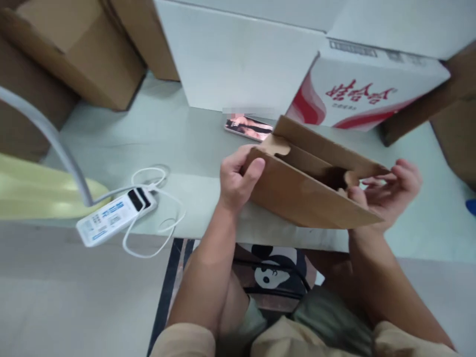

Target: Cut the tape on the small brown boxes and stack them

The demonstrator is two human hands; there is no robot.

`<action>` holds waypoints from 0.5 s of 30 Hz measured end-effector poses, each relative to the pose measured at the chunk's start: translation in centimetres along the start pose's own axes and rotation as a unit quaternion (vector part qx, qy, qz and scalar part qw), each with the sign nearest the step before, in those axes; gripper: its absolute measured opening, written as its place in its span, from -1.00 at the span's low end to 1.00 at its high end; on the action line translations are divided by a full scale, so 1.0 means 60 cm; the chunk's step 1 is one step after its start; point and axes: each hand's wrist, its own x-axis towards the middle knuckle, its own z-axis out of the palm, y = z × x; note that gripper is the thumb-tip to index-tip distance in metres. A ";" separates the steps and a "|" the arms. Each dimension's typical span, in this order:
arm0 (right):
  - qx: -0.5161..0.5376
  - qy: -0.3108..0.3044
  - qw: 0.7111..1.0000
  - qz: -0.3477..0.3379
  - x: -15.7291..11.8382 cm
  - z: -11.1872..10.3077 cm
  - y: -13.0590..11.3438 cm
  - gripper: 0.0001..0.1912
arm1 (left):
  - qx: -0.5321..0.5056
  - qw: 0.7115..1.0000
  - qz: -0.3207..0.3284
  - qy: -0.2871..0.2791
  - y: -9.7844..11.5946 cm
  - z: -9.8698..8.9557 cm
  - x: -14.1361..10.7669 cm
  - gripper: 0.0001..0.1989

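Note:
A brown cardboard box (297,193) is held up in front of me, tilted, just above the near part of the table. Its top is open, with small end flaps standing at both ends of the opening. My left hand (238,173) grips the box's left end, thumb on the near wall and the other fingers partly hidden behind. At the right end, my right hand (390,193) has its thumb by the flap and its fingers curled around the far corner. Behind the box, a phone (249,127) with a lit screen lies on the table.
White cartons (245,64) stand at the back, one carton (357,94) with red print. Brown boxes (92,64) are stacked at the left, more at the right. A power strip (115,215) with a looped white cable lies near the table's front edge, beside a pale yellow object (48,188).

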 end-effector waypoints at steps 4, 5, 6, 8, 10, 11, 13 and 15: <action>0.053 -0.100 0.987 0.117 -0.005 -0.007 0.007 -0.35 | 0.031 0.999 0.007 0.038 -0.030 0.025 0.008 -0.52; 0.062 -0.123 0.980 0.141 -0.007 -0.008 0.009 -0.45 | 0.034 0.998 0.024 0.044 -0.037 0.032 0.013 -0.58; 0.058 -0.136 0.977 0.151 -0.010 -0.010 0.011 -0.55 | 0.034 0.997 0.048 0.048 -0.044 0.039 0.018 -0.64; 0.021 -0.135 0.981 0.135 -0.016 -0.018 0.017 -0.68 | 0.039 0.994 0.094 0.042 -0.054 0.052 0.026 -0.67; 0.005 -0.117 0.988 0.097 -0.022 -0.031 0.023 -0.69 | 0.066 0.990 0.120 0.013 -0.058 0.065 0.030 -0.62; 0.015 -0.105 0.991 0.083 -0.024 -0.038 0.027 -0.68 | 0.085 0.989 0.120 -0.007 -0.057 0.072 0.030 -0.62; 0.038 -0.071 0.994 0.075 -0.026 -0.049 0.036 -0.63 | 0.112 0.987 0.105 -0.049 -0.051 0.084 0.026 -0.66; 0.021 -0.038 0.995 0.093 -0.025 -0.057 0.043 -0.54 | 0.114 0.987 0.090 -0.072 -0.043 0.096 0.019 -0.67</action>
